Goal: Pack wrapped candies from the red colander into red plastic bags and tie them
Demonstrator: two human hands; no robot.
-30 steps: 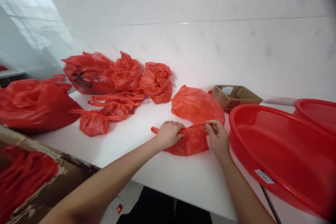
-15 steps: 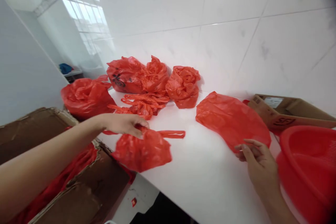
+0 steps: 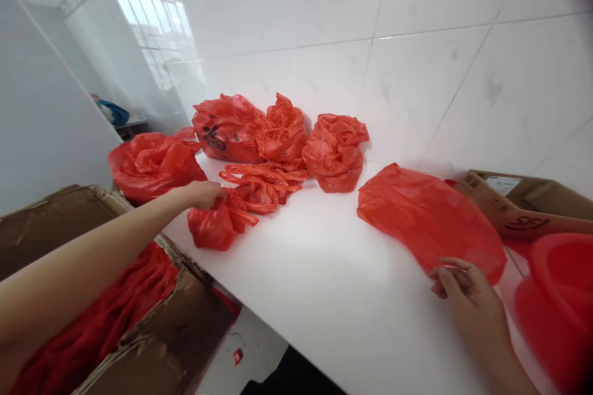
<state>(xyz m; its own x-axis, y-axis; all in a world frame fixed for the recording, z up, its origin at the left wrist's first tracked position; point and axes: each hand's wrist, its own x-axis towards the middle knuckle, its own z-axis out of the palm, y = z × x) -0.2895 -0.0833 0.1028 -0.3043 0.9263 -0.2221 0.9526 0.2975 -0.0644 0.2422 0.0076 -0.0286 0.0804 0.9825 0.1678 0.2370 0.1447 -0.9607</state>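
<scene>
Right hand (image 3: 472,299) is hanging half-curled by the flat red bag (image 3: 424,210); can't tell if it's pinching. Left hand (image 3: 207,194) is gripping the small red bag (image 3: 212,229) by its top, near the white table (image 3: 301,278) edge. Looking light, soft, slippery; I'm favouring that top.

Forward-and-down head view, perhaps slightly tilted

You face a glossy white tiled wall (image 3: 333,6); barred window light (image 3: 155,9) gleams upper left, above your white tabletop (image 3: 319,284) and pale floor (image 3: 262,349) at bottom centre.
</scene>
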